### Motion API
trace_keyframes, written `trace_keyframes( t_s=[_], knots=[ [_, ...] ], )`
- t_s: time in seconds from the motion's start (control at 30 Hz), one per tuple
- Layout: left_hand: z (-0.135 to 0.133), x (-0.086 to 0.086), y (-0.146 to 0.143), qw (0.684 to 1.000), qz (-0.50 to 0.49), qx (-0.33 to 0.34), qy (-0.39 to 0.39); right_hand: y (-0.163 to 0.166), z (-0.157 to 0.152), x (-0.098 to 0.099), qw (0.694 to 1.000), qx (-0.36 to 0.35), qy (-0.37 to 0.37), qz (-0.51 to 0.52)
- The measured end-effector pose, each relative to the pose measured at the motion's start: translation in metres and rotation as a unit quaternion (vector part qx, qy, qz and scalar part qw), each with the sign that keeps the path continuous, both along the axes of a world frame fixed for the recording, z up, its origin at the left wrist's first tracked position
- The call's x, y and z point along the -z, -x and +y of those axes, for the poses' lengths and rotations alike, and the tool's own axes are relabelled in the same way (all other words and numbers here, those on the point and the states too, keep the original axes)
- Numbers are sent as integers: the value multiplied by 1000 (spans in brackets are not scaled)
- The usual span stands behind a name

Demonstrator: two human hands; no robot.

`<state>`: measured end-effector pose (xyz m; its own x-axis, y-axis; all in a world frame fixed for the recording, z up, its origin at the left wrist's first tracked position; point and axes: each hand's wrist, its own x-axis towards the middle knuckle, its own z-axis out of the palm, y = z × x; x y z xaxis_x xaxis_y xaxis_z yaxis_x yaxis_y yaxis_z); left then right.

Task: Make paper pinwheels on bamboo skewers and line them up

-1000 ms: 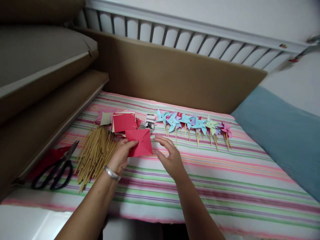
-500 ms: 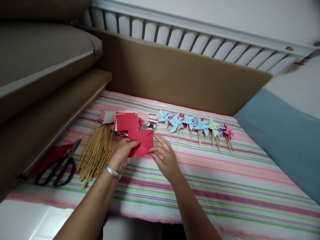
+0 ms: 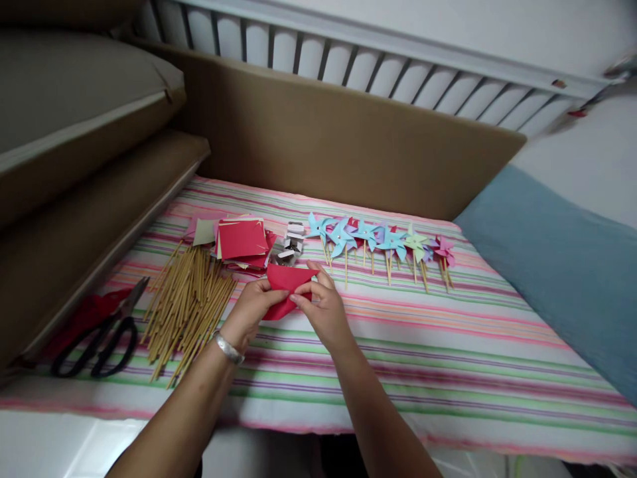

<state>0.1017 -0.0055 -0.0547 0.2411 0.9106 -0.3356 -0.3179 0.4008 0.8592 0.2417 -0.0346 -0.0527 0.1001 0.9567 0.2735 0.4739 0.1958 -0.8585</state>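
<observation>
A red paper square (image 3: 288, 277) is held up between both hands above the striped cloth, one corner bent in towards its middle. My left hand (image 3: 255, 307) pinches its left side, thumb on top. With thumb and forefinger, my right hand (image 3: 321, 307) presses the bent corner near the centre. Just beyond the hands lies a pile of coloured paper squares (image 3: 242, 239), a red one on top. Beside the pile stands a small open box (image 3: 292, 240) with metallic bits inside. Left of my left hand spreads a heap of thin wooden sticks (image 3: 186, 312).
Several finished paper pinwheels (image 3: 365, 234) on sticks lie in a row at the back right. Black-handled scissors (image 3: 107, 338) rest at the left on red material (image 3: 82, 318). A brown padded board (image 3: 338, 139) closes the back, and thick brown cushions (image 3: 94, 172) stack at the left.
My right thumb and forefinger have moved left, bringing the red paper's right corner in to the middle. The view has shifted slightly.
</observation>
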Motion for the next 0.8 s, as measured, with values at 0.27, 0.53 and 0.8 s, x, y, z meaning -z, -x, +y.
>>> trace_keyframes(
  t_s=[0.27, 0.53, 0.8],
  knots=[
    [-1, -1, 3, 999, -29, 30, 8, 1, -1, -2, 1000, 10, 26, 2],
    [-1, -2, 6, 999, -20, 46, 1, 5, 1, 1, 997, 45, 53, 13],
    [4, -3, 11, 993, 86, 81, -28, -9, -6, -25, 998, 55, 42, 15]
  ],
)
